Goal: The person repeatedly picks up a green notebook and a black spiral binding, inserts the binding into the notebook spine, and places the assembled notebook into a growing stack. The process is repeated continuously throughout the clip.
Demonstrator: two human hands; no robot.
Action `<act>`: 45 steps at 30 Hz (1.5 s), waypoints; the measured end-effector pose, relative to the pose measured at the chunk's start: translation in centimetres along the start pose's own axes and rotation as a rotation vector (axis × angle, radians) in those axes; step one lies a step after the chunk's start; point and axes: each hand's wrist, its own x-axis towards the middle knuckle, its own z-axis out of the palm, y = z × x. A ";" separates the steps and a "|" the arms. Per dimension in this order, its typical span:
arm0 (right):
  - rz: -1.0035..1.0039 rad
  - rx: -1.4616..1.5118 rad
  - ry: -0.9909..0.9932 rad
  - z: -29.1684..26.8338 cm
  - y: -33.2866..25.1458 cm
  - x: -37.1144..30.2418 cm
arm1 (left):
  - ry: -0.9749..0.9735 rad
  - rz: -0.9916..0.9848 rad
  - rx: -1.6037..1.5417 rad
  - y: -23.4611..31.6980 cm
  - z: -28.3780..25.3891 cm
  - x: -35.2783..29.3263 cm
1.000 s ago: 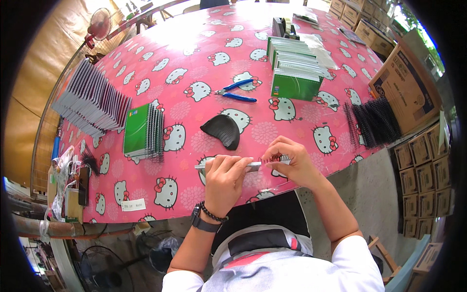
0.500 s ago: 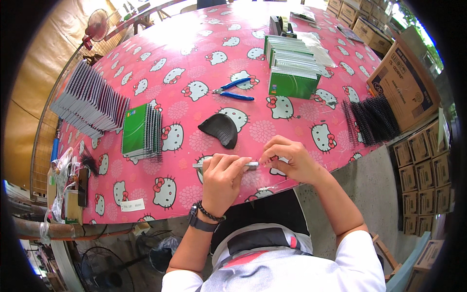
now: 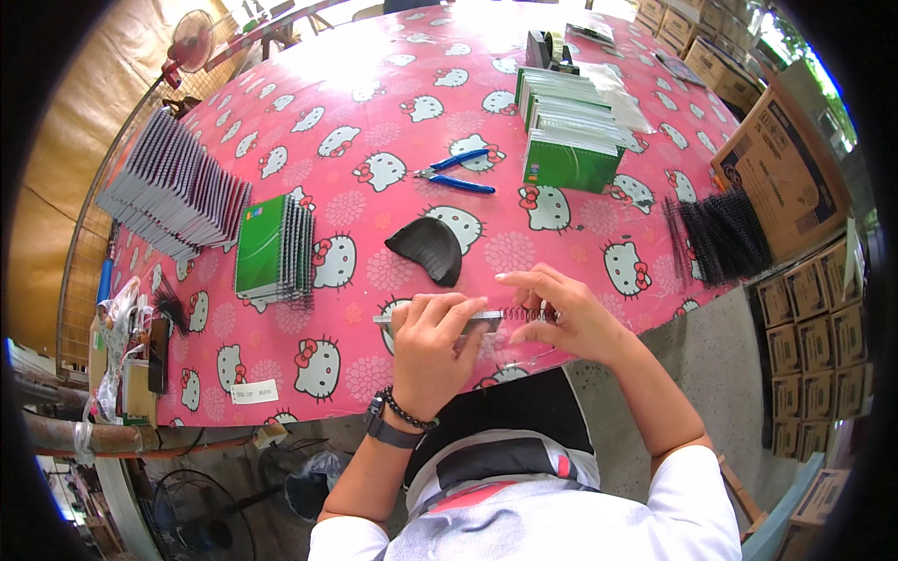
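Note:
My left hand grips a thin notebook held edge-on just above the near edge of the pink cartoon-cat tablecloth. My right hand pinches a black spiral wire at the notebook's right end, fingers partly spread. A black curved pad lies just beyond my hands. Blue-handled pliers lie farther back.
A short stack of green spiral notebooks sits at left, with a fanned row of grey covers beyond it. A tall pile of green notebooks stands at the back. Black spiral wires lie at right, beside cardboard boxes.
My right hand has shifted slightly along the notebook's right end and more of the coiled wire now shows. The left hand keeps its grip.

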 end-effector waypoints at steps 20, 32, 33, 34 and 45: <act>-0.129 -0.584 -0.715 3.9 3.6 14.2 | -0.120 0.106 0.012 0.1 -0.7 -0.4; -0.020 -0.136 -0.253 4.3 5.3 9.2 | -0.142 0.089 -0.028 -0.7 -0.3 -1.0; 0.064 -0.012 -0.256 3.1 5.5 8.3 | -0.128 0.098 0.013 -0.7 -0.2 -1.1; 0.044 0.013 -0.201 2.5 6.5 7.2 | -0.115 0.106 0.055 -0.7 -0.3 -1.0; 0.244 0.100 -0.062 1.4 3.0 0.9 | 0.011 0.057 0.045 -3.7 -1.0 -1.7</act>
